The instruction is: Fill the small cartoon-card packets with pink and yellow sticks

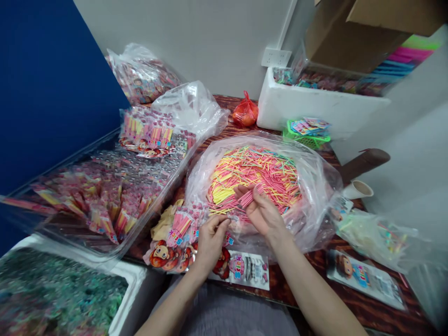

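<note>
My right hand is closed around a small bundle of thin pink sticks, held above a large clear plastic bag. Loose pink, yellow and a few green sticks fill that bag. Lower and to the left, my left hand has thumb and fingers pinched together; whatever is between them is too small to make out. Beneath and beside it lie printed pouches with a red-haired cartoon figure, some with sticks inside. Another flat printed pouch lies along the table's front edge.
A clear tray of filled pouches stands left, above a white foam box. A second foam box, a green basket and a red bag sit at the back. A paper cup and a flat pouch are on the right.
</note>
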Demonstrator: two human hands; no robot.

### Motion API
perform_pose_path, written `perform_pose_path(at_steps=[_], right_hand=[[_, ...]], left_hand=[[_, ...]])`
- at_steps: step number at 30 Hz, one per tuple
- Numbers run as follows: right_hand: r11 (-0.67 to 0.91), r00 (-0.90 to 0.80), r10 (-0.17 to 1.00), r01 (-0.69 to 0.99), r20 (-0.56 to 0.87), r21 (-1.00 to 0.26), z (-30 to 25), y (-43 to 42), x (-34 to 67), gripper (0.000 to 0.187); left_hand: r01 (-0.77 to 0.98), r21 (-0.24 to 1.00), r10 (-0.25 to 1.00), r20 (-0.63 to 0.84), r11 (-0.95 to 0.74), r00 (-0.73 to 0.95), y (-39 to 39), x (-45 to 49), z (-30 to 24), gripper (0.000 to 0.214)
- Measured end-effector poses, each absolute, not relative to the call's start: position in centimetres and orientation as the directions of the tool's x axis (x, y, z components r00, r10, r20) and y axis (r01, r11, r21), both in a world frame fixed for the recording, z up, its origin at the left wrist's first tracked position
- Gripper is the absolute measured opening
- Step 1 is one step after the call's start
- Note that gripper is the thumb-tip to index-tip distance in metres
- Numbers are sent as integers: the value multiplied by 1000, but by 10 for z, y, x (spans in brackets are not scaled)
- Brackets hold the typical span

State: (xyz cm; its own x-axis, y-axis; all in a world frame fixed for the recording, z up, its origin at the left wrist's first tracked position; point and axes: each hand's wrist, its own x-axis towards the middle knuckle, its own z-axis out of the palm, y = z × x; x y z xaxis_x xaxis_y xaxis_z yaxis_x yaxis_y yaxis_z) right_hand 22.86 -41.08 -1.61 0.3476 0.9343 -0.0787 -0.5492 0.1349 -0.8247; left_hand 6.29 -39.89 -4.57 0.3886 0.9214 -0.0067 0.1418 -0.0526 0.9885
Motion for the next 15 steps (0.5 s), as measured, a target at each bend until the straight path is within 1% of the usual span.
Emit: perform_pose_path(at_steps=[3, 7, 10, 13, 15], right_hand=[[66, 304, 942, -585, -143, -809, -15, -415, 219, 23], [-52, 258, 941, -527, -218, -848, -9, -425, 210, 26], [-114, 218, 947, -456, -236, -882, 0, -431, 205, 26], [-187, 157, 948, -426, -276, -885, 9, -434, 203, 25], [-223, 142, 942, -412, -304, -883, 15, -435, 202, 27]], left_hand=[[92, 995, 921, -64, 31, 383, -399, 64, -45, 20], [41, 993, 913, -119, 112, 390, -399, 62, -44, 20], [26, 993, 913, -120, 119, 390, -400, 62, -44, 19], [13, 995, 917, -100, 103, 385, -401, 60, -43, 18], [2, 996, 925, -83, 89, 372, -400, 59, -41, 17]])
